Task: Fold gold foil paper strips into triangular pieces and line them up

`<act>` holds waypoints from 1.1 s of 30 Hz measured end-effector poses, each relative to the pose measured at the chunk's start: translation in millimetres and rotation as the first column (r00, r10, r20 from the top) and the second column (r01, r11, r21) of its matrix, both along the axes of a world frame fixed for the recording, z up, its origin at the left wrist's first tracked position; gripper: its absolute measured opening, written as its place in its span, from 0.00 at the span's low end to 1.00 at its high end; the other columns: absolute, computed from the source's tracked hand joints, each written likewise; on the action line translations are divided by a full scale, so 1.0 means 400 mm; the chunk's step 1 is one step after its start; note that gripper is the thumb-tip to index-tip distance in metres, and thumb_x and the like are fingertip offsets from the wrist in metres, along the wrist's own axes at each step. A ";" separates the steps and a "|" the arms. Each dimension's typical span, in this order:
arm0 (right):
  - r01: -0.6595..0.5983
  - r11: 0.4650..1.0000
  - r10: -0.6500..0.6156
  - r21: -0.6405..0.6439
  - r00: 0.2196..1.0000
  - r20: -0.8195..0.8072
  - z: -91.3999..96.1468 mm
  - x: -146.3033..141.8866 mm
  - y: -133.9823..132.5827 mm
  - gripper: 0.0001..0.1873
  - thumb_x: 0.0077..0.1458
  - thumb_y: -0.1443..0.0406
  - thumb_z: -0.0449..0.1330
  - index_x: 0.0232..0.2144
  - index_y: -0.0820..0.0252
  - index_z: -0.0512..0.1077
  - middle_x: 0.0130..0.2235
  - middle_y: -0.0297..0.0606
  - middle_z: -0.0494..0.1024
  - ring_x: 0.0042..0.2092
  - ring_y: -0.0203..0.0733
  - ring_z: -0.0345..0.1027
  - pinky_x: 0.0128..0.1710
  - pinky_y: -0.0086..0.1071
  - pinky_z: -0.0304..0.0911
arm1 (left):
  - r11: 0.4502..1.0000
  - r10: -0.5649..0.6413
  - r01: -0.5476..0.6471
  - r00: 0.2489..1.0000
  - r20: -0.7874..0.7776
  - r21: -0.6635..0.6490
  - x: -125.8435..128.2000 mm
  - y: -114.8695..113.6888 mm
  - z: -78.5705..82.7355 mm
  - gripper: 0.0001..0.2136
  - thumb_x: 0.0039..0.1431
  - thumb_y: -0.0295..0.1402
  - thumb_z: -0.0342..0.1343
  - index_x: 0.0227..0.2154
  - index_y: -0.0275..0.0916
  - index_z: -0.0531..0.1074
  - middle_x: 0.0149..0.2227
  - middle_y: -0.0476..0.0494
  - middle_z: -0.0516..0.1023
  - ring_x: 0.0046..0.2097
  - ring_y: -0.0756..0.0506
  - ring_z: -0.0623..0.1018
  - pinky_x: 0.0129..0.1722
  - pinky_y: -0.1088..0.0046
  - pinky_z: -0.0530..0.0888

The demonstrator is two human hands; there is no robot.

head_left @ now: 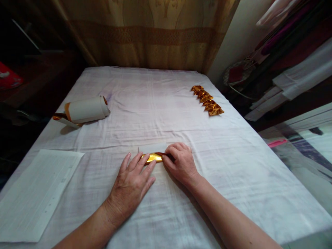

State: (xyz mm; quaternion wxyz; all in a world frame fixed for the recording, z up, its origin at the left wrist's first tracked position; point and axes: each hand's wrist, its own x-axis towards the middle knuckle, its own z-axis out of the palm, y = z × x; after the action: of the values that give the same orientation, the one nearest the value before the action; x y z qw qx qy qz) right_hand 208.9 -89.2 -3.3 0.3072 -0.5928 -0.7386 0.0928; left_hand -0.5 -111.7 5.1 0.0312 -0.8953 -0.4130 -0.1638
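Paper sheet (pixel 36 193): lower left of the frame, lying flat on the white cloth (pixel 160 103), its near corner over the table edge.
Foil roll (pixel 86 109): left of centre and higher up, lying on its side; white backing faces out and gold shows at its loose end.
Left hand (pixel 131 185): lower centre, palm down and fingers spread. It grips nothing, and its fingertips press the left end of the gold foil strip.
Gold foil strip (pixel 152 157): centre of the frame, between the two hands. It lies flat on the cloth, with a white flap of its backing just above it.
Right hand (pixel 180 162): just right of centre, fingers curled and pinching the strip's right end.
Folded gold pieces (pixel 207 100): upper right on the cloth, in a slanting row, each touching the next, well apart from the hands.
Stacked fabrics (pixel 298 69): far right, beyond the table.
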 end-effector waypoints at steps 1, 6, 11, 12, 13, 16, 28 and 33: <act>0.004 1.000 -0.004 0.002 1.000 0.007 0.001 -0.001 0.000 0.05 0.55 0.67 0.61 0.27 0.56 0.72 0.33 0.36 0.77 0.40 0.44 0.67 0.43 0.37 0.55 | 1.000 -0.006 0.007 1.000 -0.008 0.012 0.003 -0.004 0.000 0.18 0.68 0.37 0.50 0.58 0.40 0.70 0.61 0.40 0.72 0.63 0.37 0.69 0.66 0.52 0.56; 0.011 1.000 -0.011 0.004 1.000 0.023 0.003 -0.002 0.000 0.07 0.57 0.66 0.61 0.26 0.56 0.72 0.33 0.36 0.77 0.40 0.44 0.67 0.43 0.37 0.55 | 0.996 -0.066 0.067 0.997 -0.026 0.056 0.009 -0.013 -0.009 0.21 0.70 0.39 0.46 0.60 0.33 0.67 0.61 0.40 0.72 0.63 0.41 0.69 0.67 0.60 0.57; 0.014 1.000 -0.014 0.002 1.000 0.024 0.002 -0.002 0.000 0.07 0.58 0.65 0.62 0.27 0.56 0.72 0.33 0.36 0.77 0.40 0.44 0.67 0.43 0.38 0.54 | 0.998 -0.064 0.064 0.998 -0.024 0.024 0.006 -0.012 -0.022 0.23 0.70 0.41 0.45 0.61 0.35 0.66 0.63 0.41 0.70 0.64 0.41 0.68 0.66 0.61 0.59; 0.014 1.000 -0.014 0.002 1.000 0.023 0.002 -0.002 0.000 0.07 0.57 0.65 0.62 0.27 0.56 0.72 0.33 0.36 0.78 0.40 0.44 0.68 0.43 0.38 0.54 | 0.998 -0.063 0.064 0.998 -0.021 0.018 0.006 -0.012 -0.025 0.23 0.70 0.41 0.45 0.61 0.35 0.65 0.63 0.41 0.69 0.64 0.41 0.67 0.66 0.61 0.59; 0.014 1.000 -0.014 0.001 1.000 0.022 0.003 -0.002 0.000 0.07 0.57 0.65 0.62 0.27 0.56 0.72 0.33 0.35 0.78 0.40 0.44 0.68 0.43 0.38 0.54 | 0.998 -0.062 0.062 0.998 -0.018 0.012 0.005 -0.013 -0.027 0.23 0.70 0.41 0.45 0.62 0.35 0.65 0.63 0.41 0.69 0.64 0.41 0.67 0.66 0.61 0.60; 0.013 1.000 -0.013 0.002 1.000 0.021 0.003 -0.002 0.000 0.06 0.57 0.65 0.61 0.27 0.56 0.72 0.33 0.35 0.77 0.40 0.44 0.68 0.43 0.38 0.54 | 0.999 -0.053 0.053 0.999 -0.008 -0.010 0.004 -0.014 -0.031 0.23 0.70 0.41 0.46 0.62 0.35 0.65 0.63 0.41 0.69 0.65 0.41 0.66 0.66 0.60 0.60; 0.063 0.998 -0.063 0.006 0.998 0.016 -0.011 0.002 -0.001 0.08 0.56 0.66 0.60 0.40 0.57 0.70 0.39 0.40 0.77 0.44 0.48 0.67 0.45 0.40 0.58 | 0.999 -0.052 0.052 0.998 -0.028 -0.004 0.007 -0.012 -0.022 0.23 0.70 0.42 0.46 0.62 0.36 0.65 0.63 0.42 0.69 0.64 0.41 0.67 0.66 0.61 0.60; 0.029 1.000 -0.028 -0.010 0.999 0.022 -0.007 0.005 -0.001 0.02 0.57 0.67 0.60 0.32 0.54 0.73 0.40 0.37 0.77 0.45 0.46 0.67 0.46 0.39 0.56 | 0.999 -0.045 0.045 0.998 -0.041 0.001 0.011 -0.010 -0.021 0.23 0.70 0.42 0.44 0.61 0.36 0.67 0.63 0.43 0.70 0.63 0.41 0.68 0.65 0.61 0.61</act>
State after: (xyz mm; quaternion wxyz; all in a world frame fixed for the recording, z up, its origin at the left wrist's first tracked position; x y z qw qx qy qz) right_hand 210.8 -89.5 -6.0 0.2972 -0.6059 -0.7329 0.0857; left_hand 3.8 -115.7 -3.5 0.0367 -0.9076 -0.3917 -0.1467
